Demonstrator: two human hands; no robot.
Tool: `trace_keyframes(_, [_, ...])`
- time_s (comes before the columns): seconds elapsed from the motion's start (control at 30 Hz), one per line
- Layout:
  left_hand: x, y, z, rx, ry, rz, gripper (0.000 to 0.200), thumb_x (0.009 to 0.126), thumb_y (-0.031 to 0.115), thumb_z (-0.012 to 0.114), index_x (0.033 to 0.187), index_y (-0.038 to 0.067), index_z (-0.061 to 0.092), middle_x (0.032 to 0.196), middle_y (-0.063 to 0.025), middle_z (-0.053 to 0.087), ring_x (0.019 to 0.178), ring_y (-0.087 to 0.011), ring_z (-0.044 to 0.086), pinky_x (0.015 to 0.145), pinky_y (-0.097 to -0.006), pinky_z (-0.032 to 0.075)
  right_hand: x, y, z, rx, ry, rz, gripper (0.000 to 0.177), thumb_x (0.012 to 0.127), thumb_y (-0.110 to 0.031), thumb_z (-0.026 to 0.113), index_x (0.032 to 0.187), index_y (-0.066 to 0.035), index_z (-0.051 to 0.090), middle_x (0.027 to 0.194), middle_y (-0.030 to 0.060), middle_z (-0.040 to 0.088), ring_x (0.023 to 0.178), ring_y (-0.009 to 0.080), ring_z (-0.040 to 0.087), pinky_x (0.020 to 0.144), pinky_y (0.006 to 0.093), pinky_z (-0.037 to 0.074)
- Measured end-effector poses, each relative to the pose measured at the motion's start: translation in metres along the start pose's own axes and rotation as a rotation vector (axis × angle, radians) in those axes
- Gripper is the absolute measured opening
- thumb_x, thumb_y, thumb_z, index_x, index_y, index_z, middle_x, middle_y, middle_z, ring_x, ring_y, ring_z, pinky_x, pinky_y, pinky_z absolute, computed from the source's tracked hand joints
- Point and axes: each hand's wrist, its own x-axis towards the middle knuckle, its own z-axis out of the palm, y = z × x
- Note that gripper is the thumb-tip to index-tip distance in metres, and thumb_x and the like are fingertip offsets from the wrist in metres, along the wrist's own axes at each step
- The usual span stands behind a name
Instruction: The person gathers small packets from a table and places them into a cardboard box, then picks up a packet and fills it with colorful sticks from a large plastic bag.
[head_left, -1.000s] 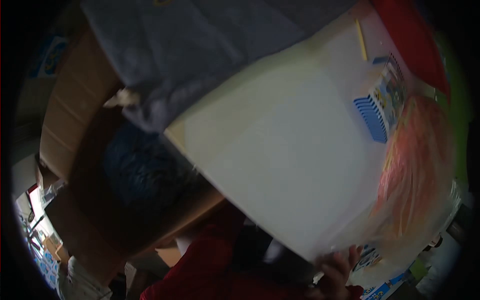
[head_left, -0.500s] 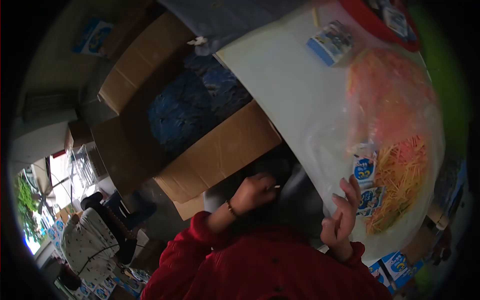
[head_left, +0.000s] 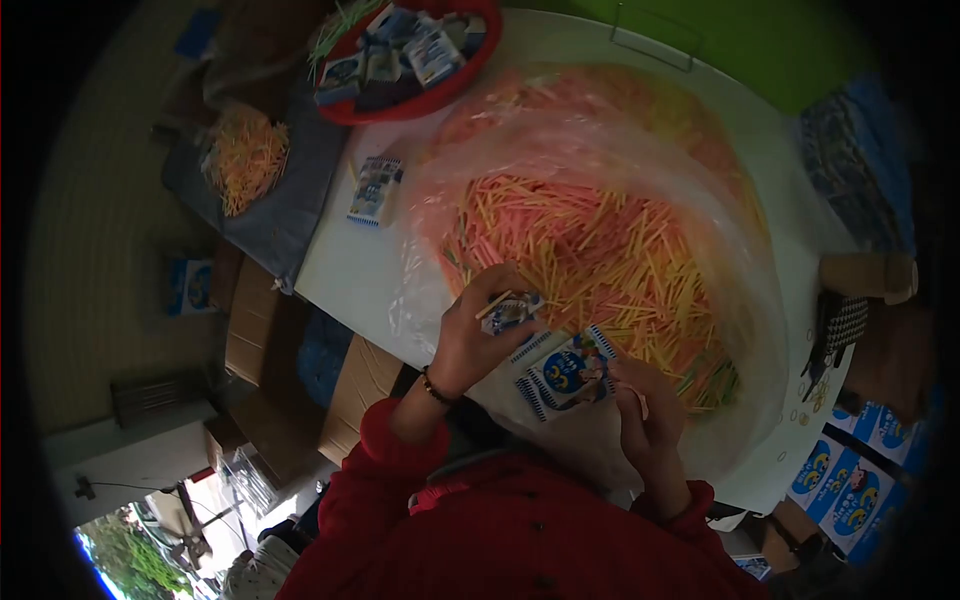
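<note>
My left hand (head_left: 478, 335) is curled around a small white and blue packet (head_left: 512, 314), its thumb across the front. A thin yellowish stick (head_left: 492, 305) shows by its fingers. My right hand (head_left: 650, 408) has its fingers closed at the right edge of another blue and white packet (head_left: 568, 372), which overlaps one more packet (head_left: 530, 398) below it. Both hands are at the near edge of a large clear plastic bag (head_left: 420, 300), spread open on the table. Thin pink and yellow sticks (head_left: 600, 250) fill the bag, with some green ones at the right.
A red basin (head_left: 490, 60) of packets stands at the back left. A single packet (head_left: 376, 190) lies on the white table (head_left: 335, 260). More sticks (head_left: 247, 165) rest on grey cloth at the left. Cardboard boxes (head_left: 365, 390) stand below; printed cartons (head_left: 845, 490) are at the right.
The view has swung right, from the open cardboard box to the bag of sticks. My left hand has moved from beside the box to a packet; my right hand has closed on another packet.
</note>
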Motion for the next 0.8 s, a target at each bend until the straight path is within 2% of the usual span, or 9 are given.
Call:
trace_keyframes(0.13, [0.000, -0.002, 0.025, -0.200, -0.001, -0.247, 0.056, 0.076, 0.003, 0.077, 0.126, 0.001, 0.052, 0.108, -0.0100, 0.064, 0.099, -0.0173, 0.064, 0.079, -0.0295, 0.053, -0.008, 0.024, -0.026, 0.119, 0.095, 0.104, 0.021, 0.087, 0.001, 0.057, 0.107, -0.001, 0.063, 0.099, 0.0157, 0.067, 0.091, 0.0289, 0.066, 0.078, 0.0344, 0.051])
trace_keyframes(0.23, [0.003, -0.005, 0.028, -0.138, 0.039, -0.307, 0.051, 0.079, 0.001, 0.074, 0.125, 0.000, 0.053, 0.106, -0.0096, 0.063, 0.094, -0.0171, 0.064, 0.076, -0.0284, 0.052, -0.012, 0.041, -0.036, 0.094, 0.174, 0.080, 0.019, 0.087, 0.000, 0.058, 0.106, 0.000, 0.062, 0.096, 0.0151, 0.067, 0.089, 0.0277, 0.066, 0.076, 0.0329, 0.051])
trace_keyframes(0.37, [0.013, 0.009, 0.011, 0.222, -0.140, -0.143, 0.043, 0.080, -0.001, 0.071, 0.120, 0.000, 0.055, 0.102, -0.0080, 0.062, 0.089, -0.0150, 0.063, 0.075, -0.0269, 0.051, -0.017, 0.055, -0.034, 0.278, 0.198, 0.166, 0.017, 0.089, -0.002, 0.058, 0.105, 0.001, 0.063, 0.096, 0.0135, 0.066, 0.089, 0.0237, 0.066, 0.077, 0.0304, 0.051])
trace_keyframes(0.43, [0.024, 0.020, 0.013, 0.266, 0.030, -0.090, 0.038, 0.081, -0.001, 0.071, 0.116, 0.000, 0.055, 0.100, -0.0069, 0.062, 0.087, -0.0137, 0.062, 0.076, -0.0259, 0.051, -0.023, 0.057, -0.032, 0.376, 0.209, 0.238, 0.016, 0.090, -0.002, 0.057, 0.104, 0.001, 0.063, 0.096, 0.0125, 0.067, 0.090, 0.0219, 0.065, 0.077, 0.0296, 0.050])
trace_keyframes(0.5, [0.031, 0.035, 0.019, 0.059, 0.091, -0.233, 0.036, 0.081, -0.002, 0.069, 0.114, 0.001, 0.054, 0.099, -0.0067, 0.062, 0.086, -0.0135, 0.062, 0.077, -0.0258, 0.051, -0.023, 0.060, -0.028, 0.660, 0.260, 0.399, 0.017, 0.090, -0.002, 0.057, 0.106, 0.002, 0.062, 0.098, 0.0107, 0.067, 0.092, 0.0175, 0.064, 0.078, 0.0273, 0.050])
trace_keyframes(0.6, [0.037, 0.042, 0.023, -0.235, 0.097, -0.429, 0.039, 0.082, -0.004, 0.065, 0.118, 0.002, 0.051, 0.102, -0.0070, 0.062, 0.087, -0.0132, 0.062, 0.077, -0.0261, 0.052, -0.025, 0.064, -0.025, 0.739, 0.257, 0.413, 0.022, 0.089, -0.003, 0.061, 0.110, 0.001, 0.060, 0.102, 0.0096, 0.065, 0.085, 0.0146, 0.063, 0.073, 0.0257, 0.050])
trace_keyframes(0.67, [0.037, 0.039, 0.029, -0.410, 0.052, -0.519, 0.046, 0.083, -0.006, 0.063, 0.126, 0.002, 0.047, 0.106, -0.0072, 0.061, 0.089, -0.0129, 0.062, 0.079, -0.0263, 0.053, -0.027, 0.066, -0.022, 0.689, 0.227, 0.381, 0.026, 0.088, -0.004, 0.062, 0.113, 0.000, 0.059, 0.102, 0.0093, 0.064, 0.081, 0.0134, 0.062, 0.070, 0.0253, 0.049])
trace_keyframes(0.77, [0.041, 0.049, 0.046, -0.361, -0.079, -0.514, 0.056, 0.083, -0.006, 0.062, 0.135, 0.003, 0.041, 0.108, -0.0073, 0.061, 0.091, -0.0133, 0.063, 0.080, -0.0263, 0.054, -0.020, 0.058, -0.027, 0.541, 0.165, 0.324, 0.032, 0.087, -0.006, 0.065, 0.117, -0.001, 0.058, 0.104, 0.0084, 0.061, 0.073, 0.0112, 0.059, 0.064, 0.0246, 0.048])
trace_keyframes(0.8, [0.042, 0.050, 0.053, -0.424, -0.141, -0.483, 0.068, 0.083, -0.007, 0.062, 0.143, 0.005, 0.032, 0.109, -0.0079, 0.060, 0.091, -0.0136, 0.063, 0.080, -0.0262, 0.054, -0.017, 0.054, -0.029, 0.446, 0.123, 0.300, 0.034, 0.086, -0.007, 0.067, 0.118, -0.001, 0.057, 0.105, 0.0079, 0.060, 0.069, 0.0102, 0.058, 0.061, 0.0242, 0.047])
